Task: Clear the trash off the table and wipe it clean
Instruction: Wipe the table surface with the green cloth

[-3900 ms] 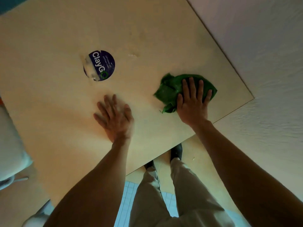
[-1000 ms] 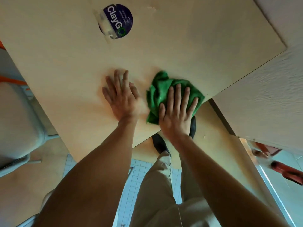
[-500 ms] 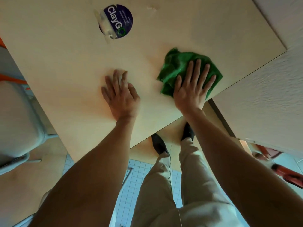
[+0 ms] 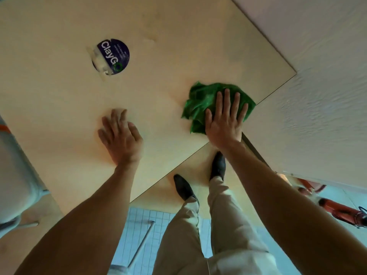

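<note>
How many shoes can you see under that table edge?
2. One black shoe stands on the floor below the table edge, between the arms. The other black shoe is just right of it, nearer the edge, below the right hand.

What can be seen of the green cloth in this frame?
The green cloth is a bright green, soft-looking rag, crumpled into a loose bunch with folds and a ragged outline. It lies flat on the light wooden table, near the table's right-hand edge and close to its near corner. The right hand presses on it from above with straight, spread fingers, covering its near right part. The left hand rests on the table apart from it. Its underside is hidden.
</note>
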The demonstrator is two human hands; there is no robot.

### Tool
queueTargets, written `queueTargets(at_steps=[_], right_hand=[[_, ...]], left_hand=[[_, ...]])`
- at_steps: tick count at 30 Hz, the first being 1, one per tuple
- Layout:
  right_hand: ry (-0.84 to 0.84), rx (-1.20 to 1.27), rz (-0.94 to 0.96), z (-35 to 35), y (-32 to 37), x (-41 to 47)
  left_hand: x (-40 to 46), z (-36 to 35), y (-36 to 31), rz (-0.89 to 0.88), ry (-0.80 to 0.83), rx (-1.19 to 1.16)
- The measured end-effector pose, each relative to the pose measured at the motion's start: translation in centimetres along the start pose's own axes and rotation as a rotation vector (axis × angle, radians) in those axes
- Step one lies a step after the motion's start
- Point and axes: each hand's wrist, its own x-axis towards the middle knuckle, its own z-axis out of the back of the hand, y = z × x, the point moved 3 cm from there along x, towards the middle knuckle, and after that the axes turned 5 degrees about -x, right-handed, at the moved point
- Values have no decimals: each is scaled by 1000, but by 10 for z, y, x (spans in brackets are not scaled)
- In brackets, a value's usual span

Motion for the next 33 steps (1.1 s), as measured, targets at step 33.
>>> queueTargets(at_steps=[33], right_hand=[[-13, -49, 29, 39, -92, 137]], left_hand=[[46, -47, -153, -49, 187, 99]])
